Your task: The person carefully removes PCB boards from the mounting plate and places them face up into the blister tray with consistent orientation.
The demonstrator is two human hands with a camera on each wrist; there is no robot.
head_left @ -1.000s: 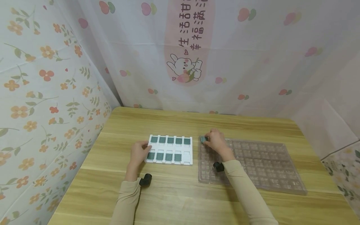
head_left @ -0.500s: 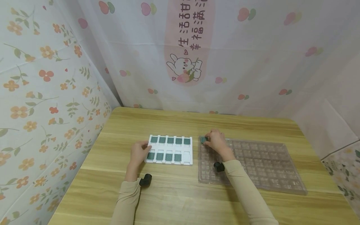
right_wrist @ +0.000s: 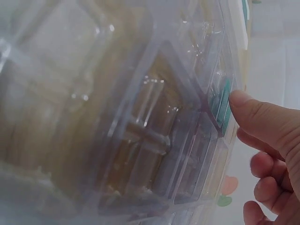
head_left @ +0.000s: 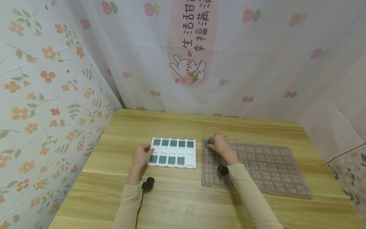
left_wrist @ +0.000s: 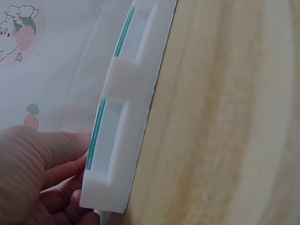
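My left hand point(head_left: 142, 156) grips the left edge of a white tray point(head_left: 174, 151), its thumb on top. Small green square circuit boards point(head_left: 173, 142) lie in two rows of slots in it. The near row's right-end slot shows bare white. In the left wrist view, boards point(left_wrist: 96, 133) appear edge-on along the tray's side. My right hand point(head_left: 222, 145) pinches another green circuit board point(head_left: 207, 143) at the far left corner compartment of a clear plastic tray point(head_left: 266, 168). In the right wrist view, that board point(right_wrist: 225, 105) sits inside the compartment wall, with the thumb at its edge.
Both trays lie on a wood-grain table point(head_left: 177, 203), a narrow strip of tabletop between them. The clear tray has many small compartments. A printed curtain point(head_left: 228, 63) hangs behind the table, and a floral one point(head_left: 51, 111) on the left.
The board at my right fingers has dropped slightly and tilted in the corner compartment. My left hand and the white tray have stayed in place.
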